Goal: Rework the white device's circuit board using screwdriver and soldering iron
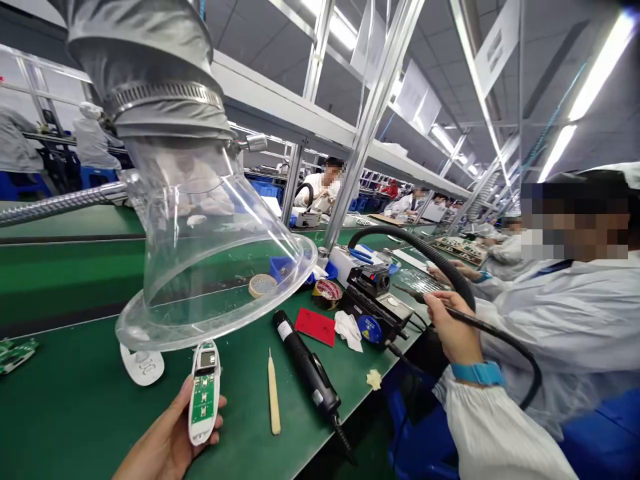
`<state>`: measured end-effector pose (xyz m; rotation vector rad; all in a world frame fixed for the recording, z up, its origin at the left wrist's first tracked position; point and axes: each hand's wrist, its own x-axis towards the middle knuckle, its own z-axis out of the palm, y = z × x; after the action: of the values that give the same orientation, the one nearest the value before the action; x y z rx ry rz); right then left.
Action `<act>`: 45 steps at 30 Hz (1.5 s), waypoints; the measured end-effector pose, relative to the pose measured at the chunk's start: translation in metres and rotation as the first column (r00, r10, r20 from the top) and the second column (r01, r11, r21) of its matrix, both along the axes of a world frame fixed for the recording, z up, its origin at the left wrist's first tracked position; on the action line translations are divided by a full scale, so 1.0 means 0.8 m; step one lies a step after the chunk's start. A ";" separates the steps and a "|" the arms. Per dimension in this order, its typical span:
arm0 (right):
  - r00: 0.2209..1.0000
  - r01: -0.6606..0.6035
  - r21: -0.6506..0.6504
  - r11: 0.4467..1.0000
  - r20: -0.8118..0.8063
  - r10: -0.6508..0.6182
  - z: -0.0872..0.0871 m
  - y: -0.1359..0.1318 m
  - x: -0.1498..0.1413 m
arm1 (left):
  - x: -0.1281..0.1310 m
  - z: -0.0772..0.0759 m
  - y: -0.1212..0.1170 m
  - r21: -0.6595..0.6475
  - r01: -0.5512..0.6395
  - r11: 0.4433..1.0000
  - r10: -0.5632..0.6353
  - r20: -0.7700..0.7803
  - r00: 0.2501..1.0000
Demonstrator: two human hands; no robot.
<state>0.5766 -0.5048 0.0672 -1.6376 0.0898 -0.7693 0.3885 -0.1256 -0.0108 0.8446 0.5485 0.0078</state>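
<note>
From where I stand, the left hand has a white device with a green board and grey screen, over a green table. Right of that hand lie a tan stick, a black electric screwdriver and a red pad. The right hand holds a dark soldering iron above a blue wristband and white sleeve.

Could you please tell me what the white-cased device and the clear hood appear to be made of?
White-cased device: probably smooth plastic, judging by its even white rim.
Clear hood: glossy, likely plastic, though possibly glass; see-through with bright reflections.
</note>
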 end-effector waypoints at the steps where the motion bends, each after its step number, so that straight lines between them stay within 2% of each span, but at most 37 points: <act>1: 0.998 -0.037 0.008 0.999 -0.041 0.037 0.002 0.002 0.012 | -0.001 0.000 0.000 -0.001 -0.001 1.000 0.001 -0.002 1.000; 3: 0.980 -0.142 0.057 0.988 -0.134 0.148 0.006 0.011 0.035 | -0.002 0.001 0.000 -0.009 0.001 1.000 -0.001 -0.009 1.000; 6: 0.926 -0.279 0.177 0.944 -0.212 0.313 0.008 0.027 0.057 | -0.002 0.001 0.001 -0.002 -0.011 1.000 0.011 -0.013 1.000; 8: 0.908 -0.325 0.222 0.919 -0.200 0.369 0.005 0.035 0.056 | -0.002 0.004 -0.001 0.006 -0.018 1.000 0.018 -0.016 1.000; 10: 0.894 -0.372 0.207 0.905 -0.180 0.409 -0.005 0.043 0.040 | -0.002 0.008 -0.004 0.005 -0.019 1.000 0.019 -0.017 1.000; 13: 0.830 -0.513 0.057 0.857 -0.222 0.511 -0.028 0.065 0.004 | -0.004 0.015 -0.009 0.030 -0.034 0.999 0.036 -0.039 0.999; 15: 0.758 -0.630 -0.118 0.768 -0.313 0.573 -0.046 0.089 -0.012 | -0.006 0.018 -0.010 0.045 -0.045 0.998 0.047 -0.059 0.997; 17: 0.710 -0.699 -0.310 0.644 -0.403 0.577 -0.061 0.116 -0.016 | -0.007 0.018 -0.010 0.035 -0.046 0.998 0.048 -0.045 0.998; 19: 0.711 -0.703 -0.476 0.529 -0.460 0.532 -0.072 0.138 -0.006 | -0.007 0.016 -0.009 0.017 -0.044 0.999 0.044 -0.017 0.999; 21: 0.736 -0.674 -0.595 0.437 -0.490 0.468 -0.078 0.152 0.008 | -0.005 0.015 -0.009 0.004 -0.036 0.999 0.036 -0.004 0.999; 24: 0.774 -0.624 -0.702 0.343 -0.492 0.399 -0.077 0.162 0.026 | -0.004 0.018 -0.010 0.002 -0.032 0.999 0.032 -0.019 0.999; 26: 0.795 -0.590 -0.741 0.321 -0.464 0.390 -0.070 0.166 0.033 | -0.004 0.022 -0.012 0.001 -0.035 0.999 0.035 -0.028 0.999; 30: 0.842 -0.508 -0.792 0.339 -0.374 0.389 -0.054 0.182 0.053 | -0.007 0.027 -0.014 -0.011 -0.031 0.999 0.031 -0.034 0.999; 34: 0.868 -0.456 -0.821 0.344 -0.325 0.375 -0.045 0.199 0.082 | -0.007 0.021 -0.013 -0.035 -0.011 0.999 0.012 0.007 1.000; 38: 0.863 -0.462 -0.832 0.307 -0.342 0.371 -0.055 0.199 0.088 | -0.006 0.013 -0.010 -0.059 0.017 0.998 -0.013 0.060 0.998; 42: 0.844 -0.486 -0.835 0.258 -0.371 0.387 -0.077 0.190 0.065 | -0.006 0.006 -0.007 -0.074 0.032 0.997 -0.022 0.120 0.993; 45: 0.849 -0.475 -0.843 0.252 -0.363 0.385 -0.082 0.181 0.051 | -0.006 0.004 -0.007 -0.094 0.049 0.994 -0.035 0.145 0.989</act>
<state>0.6173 -0.3596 0.0020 -2.6021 -0.9018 -0.2482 0.3835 -0.1308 -0.0080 0.7537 0.3924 0.0031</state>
